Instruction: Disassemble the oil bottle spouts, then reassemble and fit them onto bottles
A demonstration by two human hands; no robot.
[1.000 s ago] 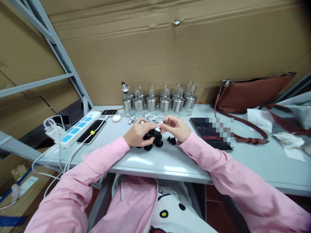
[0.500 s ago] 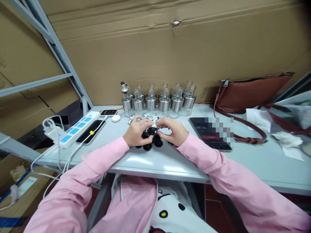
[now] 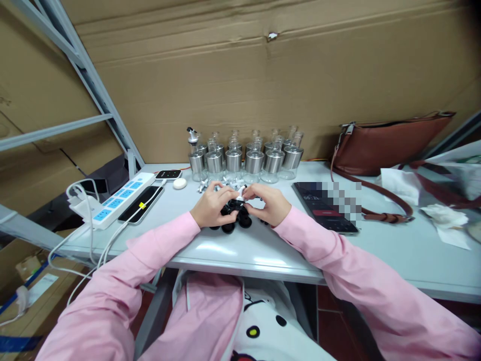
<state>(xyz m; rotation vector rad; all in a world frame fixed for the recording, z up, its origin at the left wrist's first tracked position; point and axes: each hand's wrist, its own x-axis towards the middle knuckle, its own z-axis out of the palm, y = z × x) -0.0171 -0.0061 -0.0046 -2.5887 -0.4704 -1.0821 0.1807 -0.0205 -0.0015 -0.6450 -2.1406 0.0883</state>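
Observation:
Between my two hands is a bottle pour spout (image 3: 241,194), its upper part white and its lower part black. The fingers of my left hand (image 3: 215,206) are closed on it from the left, and those of my right hand (image 3: 268,203) pinch it from the right. Under and around my fingertips lie several round black stoppers (image 3: 245,221), partly hidden by the hands. Small silvery spout pieces (image 3: 203,186) are scattered just behind my left hand. Beyond them stand rows of glass bottles with steel sleeves (image 3: 254,161). The leftmost front bottle (image 3: 196,163) carries a pour spout.
On the left are a white power strip (image 3: 119,198), a phone with a cable (image 3: 145,203), a small black device (image 3: 169,174) and a white round object (image 3: 179,183). Rightward lie a large phone (image 3: 319,206), a brown bag (image 3: 387,145) and crumpled tissues (image 3: 445,216).
The pour spout between my fingers has turned slightly, its white top now leaning to the right. Both hands stay in nearly the same place.

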